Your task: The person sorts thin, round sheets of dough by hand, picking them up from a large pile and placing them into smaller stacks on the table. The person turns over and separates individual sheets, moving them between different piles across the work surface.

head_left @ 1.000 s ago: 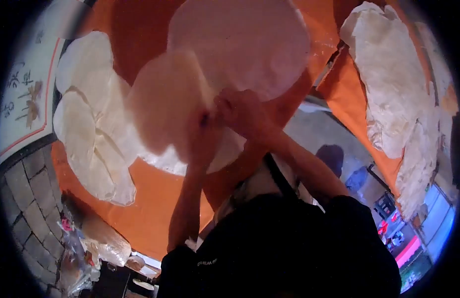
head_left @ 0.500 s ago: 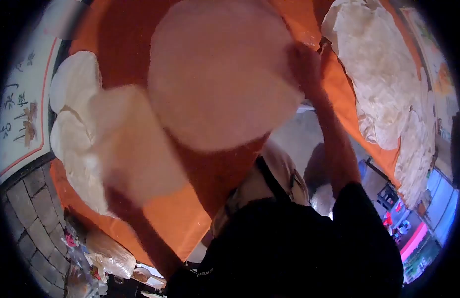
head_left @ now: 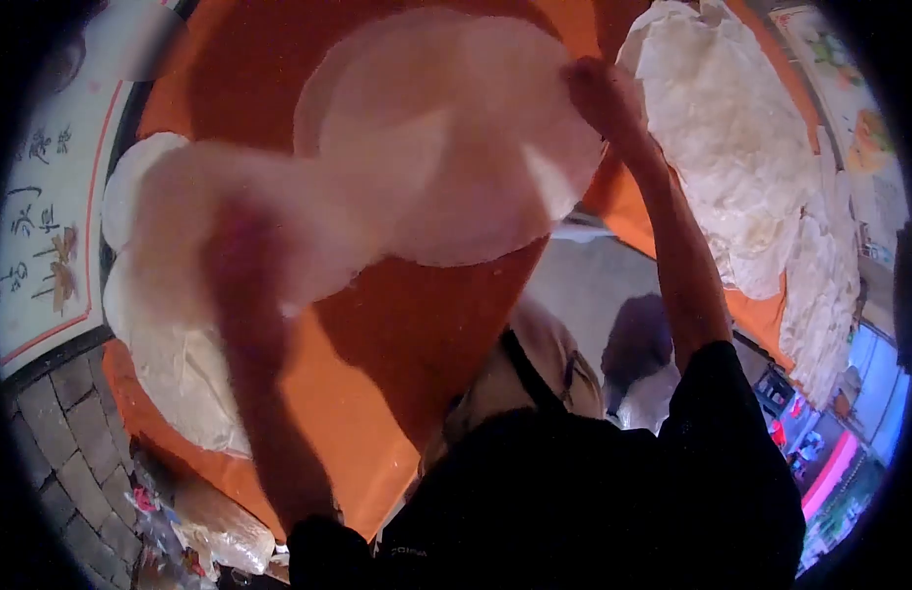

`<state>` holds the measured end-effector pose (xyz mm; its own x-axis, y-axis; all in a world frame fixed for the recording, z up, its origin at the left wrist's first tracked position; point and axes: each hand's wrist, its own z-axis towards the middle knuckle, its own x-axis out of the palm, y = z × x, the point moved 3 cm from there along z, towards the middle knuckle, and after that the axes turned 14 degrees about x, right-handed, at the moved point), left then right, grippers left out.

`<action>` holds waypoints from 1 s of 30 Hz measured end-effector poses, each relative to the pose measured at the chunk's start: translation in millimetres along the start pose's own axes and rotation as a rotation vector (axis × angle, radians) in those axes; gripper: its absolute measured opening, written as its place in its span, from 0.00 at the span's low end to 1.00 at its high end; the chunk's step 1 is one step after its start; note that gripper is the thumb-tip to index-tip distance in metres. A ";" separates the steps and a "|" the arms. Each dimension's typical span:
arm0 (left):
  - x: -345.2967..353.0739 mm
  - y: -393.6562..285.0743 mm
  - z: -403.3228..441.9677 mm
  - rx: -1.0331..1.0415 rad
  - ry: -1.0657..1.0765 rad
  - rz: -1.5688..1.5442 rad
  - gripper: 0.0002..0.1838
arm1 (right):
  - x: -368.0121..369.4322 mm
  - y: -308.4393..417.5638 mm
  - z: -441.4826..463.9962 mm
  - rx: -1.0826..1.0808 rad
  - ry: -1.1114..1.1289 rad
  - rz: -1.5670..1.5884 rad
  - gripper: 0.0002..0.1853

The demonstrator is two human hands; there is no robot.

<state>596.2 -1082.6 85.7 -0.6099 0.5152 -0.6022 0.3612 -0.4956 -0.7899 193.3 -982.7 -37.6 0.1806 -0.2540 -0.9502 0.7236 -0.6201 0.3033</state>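
Note:
A thin pale round sheet (head_left: 466,108) spans the upper middle, over orange cloth. My right hand (head_left: 606,103) is closed at its upper right edge. My left hand (head_left: 244,251) is smeared by motion over a blurred pale sheet (head_left: 176,211) at the left, and its fingers cannot be made out. Folded pale sheets (head_left: 185,374) lie on the orange cloth beneath and beside my left hand. Where the blurred sheet ends and the round one begins is unclear.
The orange cloth (head_left: 348,433) covers the surface. A heap of crumpled pale sheets (head_left: 727,147) lies at the right. At the left is a white board with dark writing (head_left: 58,187). Plastic bags (head_left: 220,526) lie at the lower left, beside grey paving (head_left: 72,423).
My left hand has moved up from the lower left. The left sheet now spreads toward the round one. My right hand remains near the round sheet's right edge, slightly higher.

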 end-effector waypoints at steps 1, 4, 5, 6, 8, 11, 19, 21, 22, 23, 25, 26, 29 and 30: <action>45.6 -28.7 24.7 -0.037 0.199 -0.150 0.18 | -3.5 -4.1 4.1 0.065 0.043 -0.088 0.11; 101.5 -29.6 16.7 0.454 0.110 0.026 0.18 | 20.3 -35.5 26.7 0.174 0.175 -0.240 0.15; 116.5 -16.5 6.1 0.442 0.102 0.126 0.18 | 19.7 -33.5 29.5 0.128 0.139 -0.136 0.17; 132.5 -2.6 -7.2 0.429 0.097 0.224 0.19 | 19.2 -28.5 30.1 0.085 0.105 -0.033 0.19; 156.5 46.5 -47.9 0.399 0.104 0.440 0.20 | 20.6 -6.2 37.1 0.053 0.117 -0.016 0.22; 130.1 76.7 -83.1 0.330 0.062 0.546 0.22 | 34.7 37.4 62.8 -0.082 0.091 0.034 0.26; 117.4 79.4 -76.8 -0.264 -0.350 0.002 0.22 | 115.1 27.5 139.6 -0.468 0.012 0.257 0.29; 126.9 68.3 -55.0 -0.568 -0.498 -0.434 0.21 | 105.6 33.7 140.3 -0.461 0.038 0.166 0.30; 129.9 70.1 -48.8 -0.673 -0.560 -0.596 0.21 | 102.7 34.6 138.8 -0.464 0.046 0.138 0.30; 127.3 79.9 -45.1 -0.672 -0.571 -0.660 0.20 | 99.8 35.0 138.1 -0.471 0.050 0.109 0.30; 125.4 89.1 -37.4 -0.656 -0.565 -0.696 0.19 | 96.6 34.2 135.6 -0.482 0.045 0.066 0.31; 122.4 88.4 -35.1 -0.646 -0.545 -0.663 0.18 | 96.4 33.4 132.5 -0.483 0.038 0.046 0.31; 102.8 75.5 -30.7 -0.488 -0.623 -0.840 0.17 | 92.1 32.7 129.4 -0.482 0.010 0.016 0.32; 89.9 76.2 -42.9 -0.349 -0.574 -0.624 0.18 | 91.6 30.7 126.9 -0.475 0.008 0.018 0.32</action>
<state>599.2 -1044.0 -33.7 -0.9891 0.1458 0.0224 -0.0163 0.0434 -0.9989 147.5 -1119.2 -106.2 0.1993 -0.2545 -0.9463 0.9445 -0.2074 0.2547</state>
